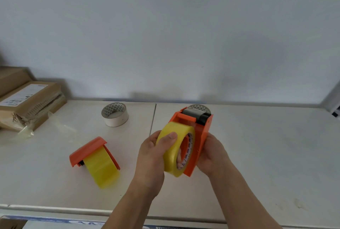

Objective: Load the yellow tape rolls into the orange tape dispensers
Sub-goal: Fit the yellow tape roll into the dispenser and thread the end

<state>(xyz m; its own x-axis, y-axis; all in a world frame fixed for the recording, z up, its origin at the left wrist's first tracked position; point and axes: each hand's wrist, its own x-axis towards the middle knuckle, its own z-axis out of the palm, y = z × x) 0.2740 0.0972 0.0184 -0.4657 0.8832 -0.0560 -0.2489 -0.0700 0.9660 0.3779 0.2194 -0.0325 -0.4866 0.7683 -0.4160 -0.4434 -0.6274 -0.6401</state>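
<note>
My left hand (153, 157) grips a yellow tape roll (172, 155), thumb across its outer face, and holds it against the side of an orange tape dispenser (199, 136). My right hand (211, 155) holds that dispenser from behind, above the white table (257, 155). The dispenser's black roller and cutter point away from me. A second orange dispenser (88, 150) lies on the table to the left with a yellow tape roll (101, 169) seated in it.
A white tape roll (115, 114) stands at the back of the table; another patterned roll (199, 108) peeks from behind the held dispenser. Cardboard boxes (27, 103) and clear plastic wrap (27, 131) sit at the far left. A wall rises behind.
</note>
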